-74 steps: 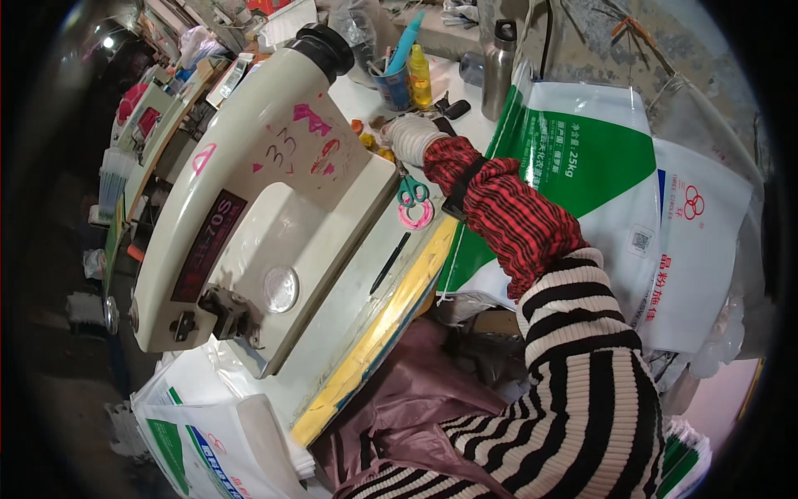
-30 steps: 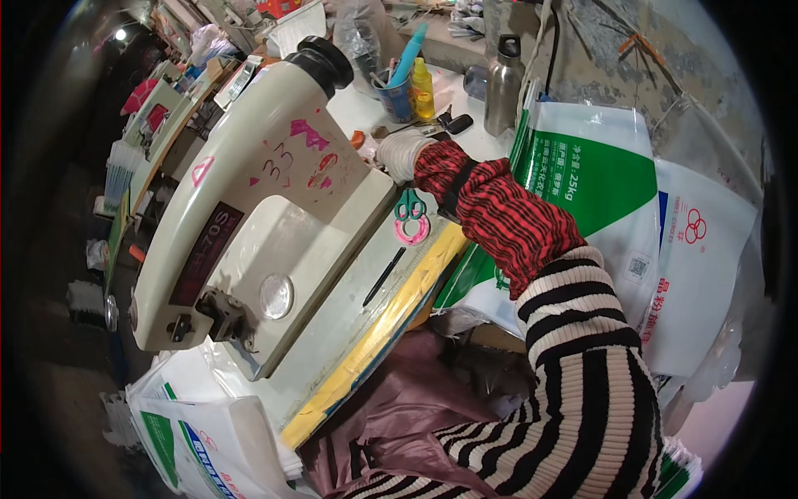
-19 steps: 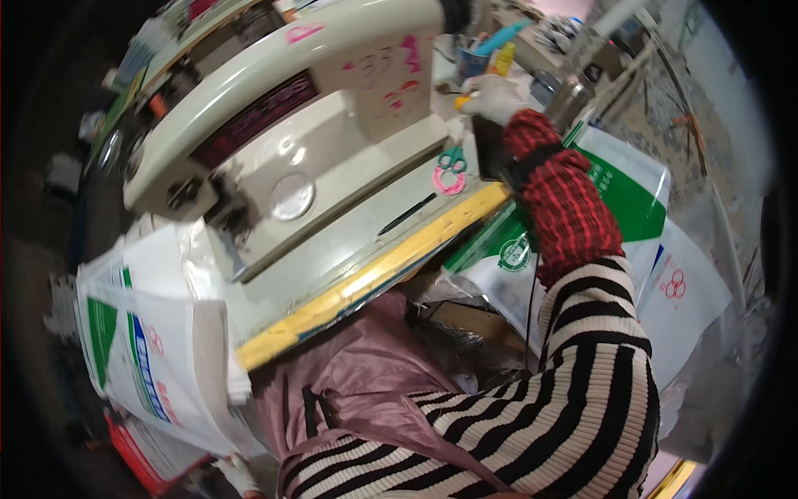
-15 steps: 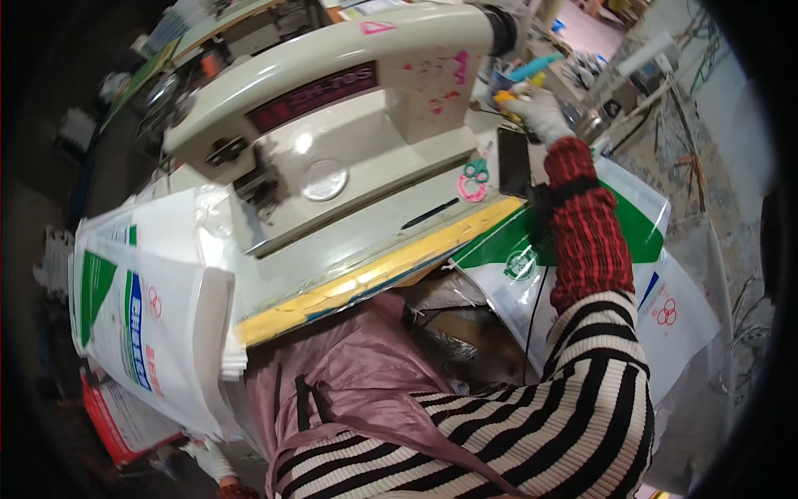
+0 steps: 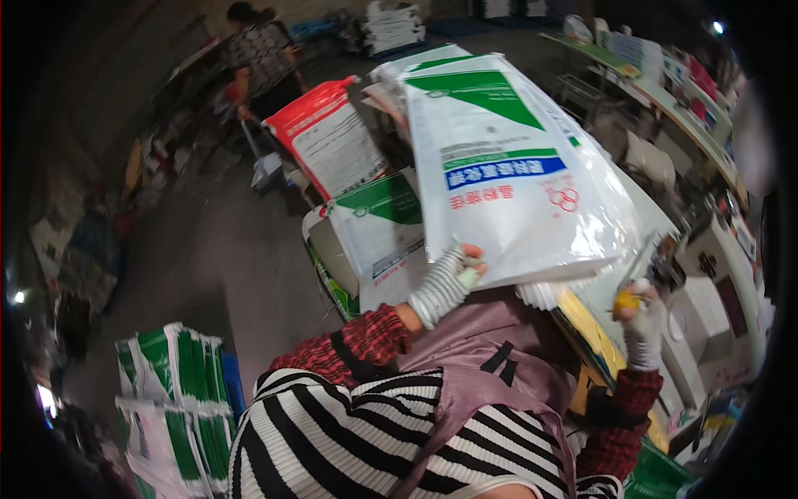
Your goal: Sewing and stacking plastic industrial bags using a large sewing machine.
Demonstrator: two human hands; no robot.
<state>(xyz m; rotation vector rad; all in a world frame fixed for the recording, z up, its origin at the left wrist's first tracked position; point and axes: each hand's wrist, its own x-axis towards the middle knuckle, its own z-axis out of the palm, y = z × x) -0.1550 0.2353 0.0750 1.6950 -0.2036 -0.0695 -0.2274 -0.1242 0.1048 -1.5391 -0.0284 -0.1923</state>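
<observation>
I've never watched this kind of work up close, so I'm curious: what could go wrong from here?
The white bags look glossy and their edges don't line up, so the pile might slide where the left hand is at its near edge. The right hand holds a small yellow thing in its fingertips, which could slip. That gloved hand is also near the sewing machine, so fabric might snag.

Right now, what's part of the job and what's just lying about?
Likely in the job:
white bag pile, left hand at its near edge
small yellow item, in right hand

Seemingly lying about:
red-topped sack
green-and-white bag stack, lower left
</observation>
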